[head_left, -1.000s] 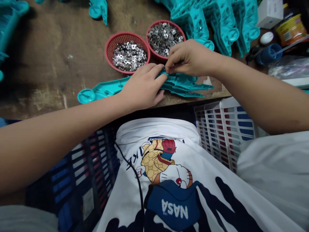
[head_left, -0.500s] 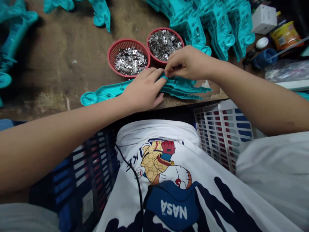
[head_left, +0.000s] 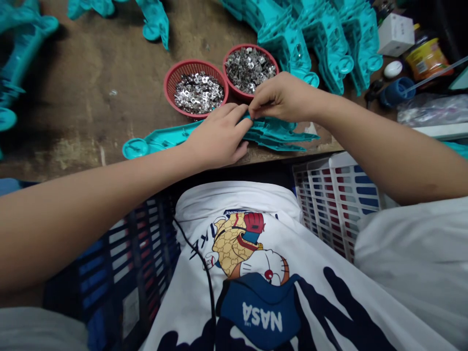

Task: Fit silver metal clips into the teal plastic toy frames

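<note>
A long turquoise plastic part (head_left: 166, 136) lies along the table's near edge, its round end to the left and its forked end to the right. My left hand (head_left: 223, 136) rests over its middle, fingers closed around it. My right hand (head_left: 280, 100) is pinched just above the part, beside the left fingertips; whatever sits between thumb and finger is too small to make out. Just beyond the part stand two red baskets, the left basket (head_left: 170, 97) and the right basket (head_left: 227, 80), both full of small shiny metal clips (head_left: 200, 92).
More turquoise parts (head_left: 288, 48) are stacked at the back right, others (head_left: 29, 44) at the left. A white box (head_left: 397, 35), a bottle (head_left: 427, 56) and a blue cup (head_left: 398, 92) stand far right. Plastic crates, one white (head_left: 336, 187), flank my lap below the table.
The right hand has dipped very slightly towards the part, still pinched. My left hand keeps its place on the part. The whole view has shifted a little.
</note>
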Action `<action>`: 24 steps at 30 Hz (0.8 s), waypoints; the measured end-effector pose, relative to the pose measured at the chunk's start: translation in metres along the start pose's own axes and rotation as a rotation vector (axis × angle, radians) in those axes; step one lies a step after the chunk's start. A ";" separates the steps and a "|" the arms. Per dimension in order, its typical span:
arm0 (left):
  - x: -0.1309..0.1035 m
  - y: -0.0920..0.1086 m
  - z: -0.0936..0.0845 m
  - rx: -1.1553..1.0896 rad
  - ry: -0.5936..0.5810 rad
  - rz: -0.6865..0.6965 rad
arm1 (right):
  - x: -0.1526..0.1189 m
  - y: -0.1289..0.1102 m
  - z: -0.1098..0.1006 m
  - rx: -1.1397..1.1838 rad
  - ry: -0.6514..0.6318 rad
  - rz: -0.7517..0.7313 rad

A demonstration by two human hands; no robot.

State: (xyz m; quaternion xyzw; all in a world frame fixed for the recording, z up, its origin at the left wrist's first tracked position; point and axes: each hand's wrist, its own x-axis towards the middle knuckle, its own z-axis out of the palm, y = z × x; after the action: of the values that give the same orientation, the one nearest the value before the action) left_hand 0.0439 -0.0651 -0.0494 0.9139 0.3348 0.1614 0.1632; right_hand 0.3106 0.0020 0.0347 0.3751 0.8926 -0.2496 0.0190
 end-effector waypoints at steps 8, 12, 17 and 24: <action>0.000 0.001 -0.004 -0.004 -0.023 -0.005 | 0.001 0.011 0.001 0.074 0.027 -0.073; 0.000 0.002 -0.003 0.009 0.001 -0.004 | 0.000 0.009 0.000 0.020 0.011 -0.084; 0.001 0.002 -0.002 0.023 0.001 -0.001 | 0.000 0.004 -0.004 -0.113 -0.024 -0.069; 0.000 0.001 -0.003 0.036 -0.015 -0.015 | -0.001 0.001 -0.001 -0.224 -0.012 -0.102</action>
State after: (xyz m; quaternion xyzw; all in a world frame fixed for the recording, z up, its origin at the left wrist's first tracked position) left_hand 0.0434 -0.0657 -0.0466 0.9153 0.3433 0.1472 0.1505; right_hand 0.3120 0.0024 0.0358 0.3232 0.9326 -0.1512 0.0535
